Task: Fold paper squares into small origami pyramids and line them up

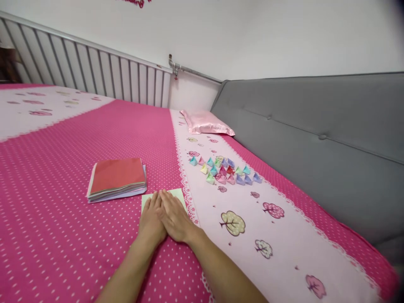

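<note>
A pale green paper sheet [174, 194] lies flat on the pink dotted bedsheet [63, 235]. My left hand [150, 221] and my right hand [175, 216] both rest flat on it, fingers stretched forward and side by side, the right slightly overlapping the left. The hands cover most of the sheet. Left of them sits a stack of coloured paper squares [116, 179] with a red sheet on top. To the right, on the pale band of the sheet, several small folded paper pieces [224, 170] in pastel colours lie in a cluster.
A pink satin pillow [206, 123] lies at the bed's far end. A grey padded headboard [315, 139] runs along the right side. A white slatted rail [94, 71] and a wall stand behind the bed.
</note>
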Action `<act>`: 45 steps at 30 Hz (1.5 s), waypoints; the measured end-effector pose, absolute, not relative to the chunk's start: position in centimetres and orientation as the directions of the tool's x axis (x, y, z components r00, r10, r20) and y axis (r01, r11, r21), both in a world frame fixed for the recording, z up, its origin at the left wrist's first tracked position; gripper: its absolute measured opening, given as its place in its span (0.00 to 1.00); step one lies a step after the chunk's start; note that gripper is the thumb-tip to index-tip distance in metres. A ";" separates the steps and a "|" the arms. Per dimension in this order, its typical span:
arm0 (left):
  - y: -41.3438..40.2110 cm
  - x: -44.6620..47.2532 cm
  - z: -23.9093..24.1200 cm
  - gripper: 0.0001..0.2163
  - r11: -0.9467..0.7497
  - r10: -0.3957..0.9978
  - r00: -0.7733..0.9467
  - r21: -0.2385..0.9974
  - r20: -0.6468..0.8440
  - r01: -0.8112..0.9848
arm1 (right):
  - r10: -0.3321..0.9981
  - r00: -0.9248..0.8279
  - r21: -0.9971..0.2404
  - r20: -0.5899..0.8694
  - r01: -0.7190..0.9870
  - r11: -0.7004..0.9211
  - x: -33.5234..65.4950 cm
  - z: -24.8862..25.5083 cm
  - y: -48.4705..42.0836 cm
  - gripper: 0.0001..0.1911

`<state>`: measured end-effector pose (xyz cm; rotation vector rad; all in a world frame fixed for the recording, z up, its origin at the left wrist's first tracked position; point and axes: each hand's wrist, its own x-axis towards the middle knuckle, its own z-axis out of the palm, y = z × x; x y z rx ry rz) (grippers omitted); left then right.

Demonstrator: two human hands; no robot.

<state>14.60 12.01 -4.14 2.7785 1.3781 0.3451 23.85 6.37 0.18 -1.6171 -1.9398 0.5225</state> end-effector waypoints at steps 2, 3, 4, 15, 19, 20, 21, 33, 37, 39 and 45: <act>11.8 14.7 -4.3 0.26 -0.600 0.797 0.574 0.135 0.188 0.789 | 0.976 -0.156 -0.603 0.153 0.767 0.217 24.4 -0.6 6.3 0.35; 11.8 14.7 -4.4 0.26 -0.597 0.799 0.568 0.146 0.197 0.789 | 0.976 -0.160 -0.593 0.146 0.776 0.216 24.7 -0.8 6.3 0.35; 11.8 14.6 -4.6 0.26 -0.598 0.798 0.565 0.154 0.209 0.787 | 0.978 -0.158 -0.581 0.138 0.786 0.209 24.9 -0.9 6.3 0.35; 12.0 14.2 -4.5 0.26 -0.567 0.818 0.536 0.135 0.210 0.812 | 0.996 -0.030 -0.495 0.080 0.866 0.066 25.9 -1.5 6.4 0.35; 12.1 14.0 -4.3 0.28 -0.503 0.855 0.474 0.113 0.209 0.857 | 0.997 0.042 -0.479 0.072 0.878 -0.002 26.4 -2.0 6.5 0.36; 12.2 14.0 -4.3 0.28 -0.479 0.868 0.452 0.109 0.207 0.871 | 0.995 0.063 -0.475 0.071 0.880 -0.021 26.5 -2.2 6.5 0.36; 12.3 13.9 -4.3 0.29 -0.451 0.882 0.426 0.105 0.202 0.886 | 0.994 0.085 -0.472 0.071 0.881 -0.041 26.7 -2.4 6.5 0.37; 12.1 13.9 -3.4 0.32 -0.379 0.914 0.367 0.041 0.174 0.925 | 0.831 0.495 -0.523 0.252 0.793 -0.314 29.4 -0.6 6.6 0.28; 11.8 14.0 -3.1 0.31 -0.381 0.911 0.371 0.023 0.178 0.924 | 0.650 0.719 -0.510 0.246 0.666 -0.544 33.2 0.9 6.3 0.19; 11.8 14.0 -3.0 0.31 -0.376 0.914 0.368 0.020 0.169 0.926 | 0.607 0.762 -0.491 0.226 0.627 -0.605 35.0 1.1 6.5 0.18; 12.1 14.0 -3.1 0.32 -0.383 0.911 0.374 0.021 0.173 0.923 | 0.560 0.805 -0.429 0.198 0.584 -0.689 38.4 0.9 7.9 0.15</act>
